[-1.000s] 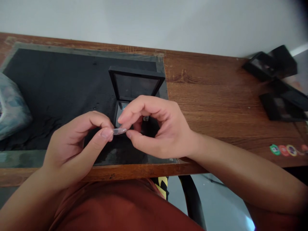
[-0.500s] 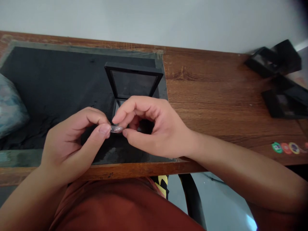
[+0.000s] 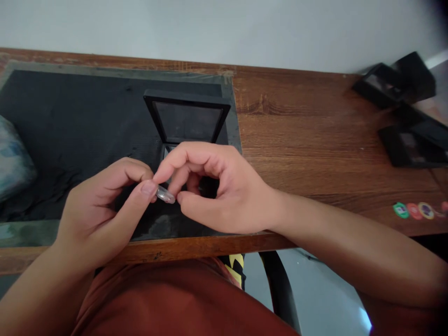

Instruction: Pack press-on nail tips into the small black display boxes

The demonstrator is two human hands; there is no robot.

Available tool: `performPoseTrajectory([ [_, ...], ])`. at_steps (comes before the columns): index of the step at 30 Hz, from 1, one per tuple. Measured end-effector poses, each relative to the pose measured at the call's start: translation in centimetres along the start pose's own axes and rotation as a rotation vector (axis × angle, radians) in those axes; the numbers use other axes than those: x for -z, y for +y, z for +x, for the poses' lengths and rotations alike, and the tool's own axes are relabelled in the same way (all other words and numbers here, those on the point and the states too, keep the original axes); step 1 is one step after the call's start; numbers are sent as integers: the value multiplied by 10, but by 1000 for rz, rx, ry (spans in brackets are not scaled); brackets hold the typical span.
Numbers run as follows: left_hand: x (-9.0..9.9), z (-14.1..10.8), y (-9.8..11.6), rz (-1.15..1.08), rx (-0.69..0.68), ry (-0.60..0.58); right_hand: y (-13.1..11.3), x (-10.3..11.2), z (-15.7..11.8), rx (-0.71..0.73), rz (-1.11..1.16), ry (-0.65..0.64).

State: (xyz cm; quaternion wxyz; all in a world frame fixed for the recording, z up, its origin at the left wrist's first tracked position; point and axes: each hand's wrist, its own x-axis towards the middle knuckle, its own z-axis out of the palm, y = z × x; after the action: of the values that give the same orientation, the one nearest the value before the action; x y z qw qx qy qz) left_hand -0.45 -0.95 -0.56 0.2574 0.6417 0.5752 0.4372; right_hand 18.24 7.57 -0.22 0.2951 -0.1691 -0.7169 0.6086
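A small clear, shiny piece (image 3: 165, 195) is pinched between the thumb and index finger of my left hand (image 3: 105, 205). My right hand (image 3: 224, 189) curves around its right side, fingers apart from the thumb, with fingertips at the piece and near my left thumb; nothing is gripped in it. Behind my hands a black-framed case (image 3: 189, 119) stands with its clear-windowed lid raised, its lower part mostly hidden by my right hand.
A black mat (image 3: 77, 116) covers the left of the wooden table (image 3: 297, 126). A patterned bundle (image 3: 14, 158) lies at the far left. Black cases (image 3: 411, 149) sit at the right, with round colourful stickers (image 3: 401, 210) near the front edge.
The clear piece has tilted, its right end now lower. My right fingertips have shifted left toward my left thumb, and the gap to my right thumb has widened. The view has shifted slightly.
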Motion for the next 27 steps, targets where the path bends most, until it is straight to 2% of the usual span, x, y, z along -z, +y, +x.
performPoseTrajectory([
  [2, 0, 0, 0, -47, 19, -10, 0, 0, 1, 16, 1, 20],
  [4, 1, 0, -2, -144, 51, -14, 1, 0, 2, 44, -26, 102],
  [7, 2, 2, -7, -319, 103, 30, 2, 1, 2, 122, -114, 233],
  [9, 4, 3, -10, -399, 124, 54, 1, 2, 1, 171, -186, 263],
  [12, 6, 5, -15, -482, 146, 47, -1, 3, -1, 217, -260, 243],
  [17, 7, 5, -15, -471, 179, 45, -3, 1, -4, 245, -206, 205],
  [23, 5, 3, -8, -320, 160, 21, 3, -4, -3, 76, -110, 69],
  [27, 2, 3, -6, -315, 124, -33, 4, -4, -2, 13, -89, 84],
])
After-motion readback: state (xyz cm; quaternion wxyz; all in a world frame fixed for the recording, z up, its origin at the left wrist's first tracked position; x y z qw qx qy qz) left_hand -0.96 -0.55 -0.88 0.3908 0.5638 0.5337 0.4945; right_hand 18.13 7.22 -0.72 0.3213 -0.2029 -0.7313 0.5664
